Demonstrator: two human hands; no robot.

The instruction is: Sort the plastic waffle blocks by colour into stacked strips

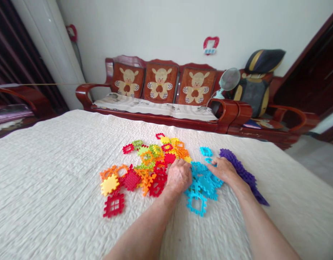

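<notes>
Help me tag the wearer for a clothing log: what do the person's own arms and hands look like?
Both are bare. The left forearm and right forearm show no sleeve down to the picture's lower edge. The left hand and right hand wear no gloves, and no watch or bracelet shows at either wrist. The fingers are too small to tell about rings.
</notes>
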